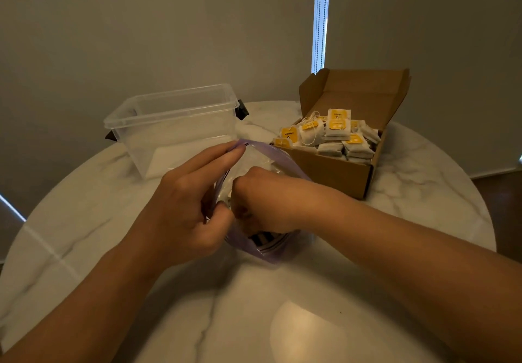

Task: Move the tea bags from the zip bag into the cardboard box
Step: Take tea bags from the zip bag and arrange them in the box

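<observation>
A clear zip bag [278, 156] with a purple zip rim stands open on the table's middle. My left hand [186, 201] pinches its left rim between fingers and thumb, holding the mouth wide. My right hand [265, 201] reaches down into the bag with curled fingers; what they grip is hidden, though something dark shows just below them. An open cardboard box [336, 169] sits to the right, its lid up at the back. Several tea bags [336, 136] with yellow tags lie piled in it.
A clear plastic tub [172, 125] with dark side clips stands at the back left, close to the zip bag. Everything rests on a round white marble table [254, 306]. A wall and window blinds lie behind.
</observation>
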### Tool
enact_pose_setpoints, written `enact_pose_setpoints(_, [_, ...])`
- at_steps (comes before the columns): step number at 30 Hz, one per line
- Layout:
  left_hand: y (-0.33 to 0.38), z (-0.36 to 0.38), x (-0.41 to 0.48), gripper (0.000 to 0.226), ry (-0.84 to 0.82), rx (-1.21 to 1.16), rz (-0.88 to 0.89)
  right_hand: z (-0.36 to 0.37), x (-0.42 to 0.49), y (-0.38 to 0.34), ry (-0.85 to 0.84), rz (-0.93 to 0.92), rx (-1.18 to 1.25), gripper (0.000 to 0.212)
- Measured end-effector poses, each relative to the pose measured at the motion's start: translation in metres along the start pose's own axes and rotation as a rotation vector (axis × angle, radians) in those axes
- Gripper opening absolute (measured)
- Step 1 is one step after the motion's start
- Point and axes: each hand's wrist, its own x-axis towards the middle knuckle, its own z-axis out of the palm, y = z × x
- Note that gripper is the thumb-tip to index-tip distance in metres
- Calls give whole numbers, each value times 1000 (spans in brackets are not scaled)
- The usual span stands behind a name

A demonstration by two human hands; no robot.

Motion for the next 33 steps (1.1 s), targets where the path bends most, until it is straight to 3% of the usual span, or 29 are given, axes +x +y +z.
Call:
enact_pose_setpoints(3, [1, -1, 1, 67, -7, -14, 13, 4, -6, -3, 35, -36, -65, 35])
enact_pose_setpoints(6, [4, -2, 3, 66, -11, -18, 21, 8, -15, -5, 126, -111, -154, 4])
enact_pose_setpoints(10, [4, -2, 3, 66, 5, 7, 9, 13, -19, -2, 201, -91, -127, 21])
enact_pose_setpoints(14, [5, -3, 3, 66, -7, 5, 12, 4, -26, 0, 192, -73, 50, 22])
enact_pose_setpoints(21, [3, -2, 1, 67, -5, -17, -10, -11, -55, 4, 355, -49, 273, 12])
enact_pose_setpoints(33, [-1, 2, 0, 65, 16, -16, 22, -44, -97, 52, 608, 41, 989, 13])
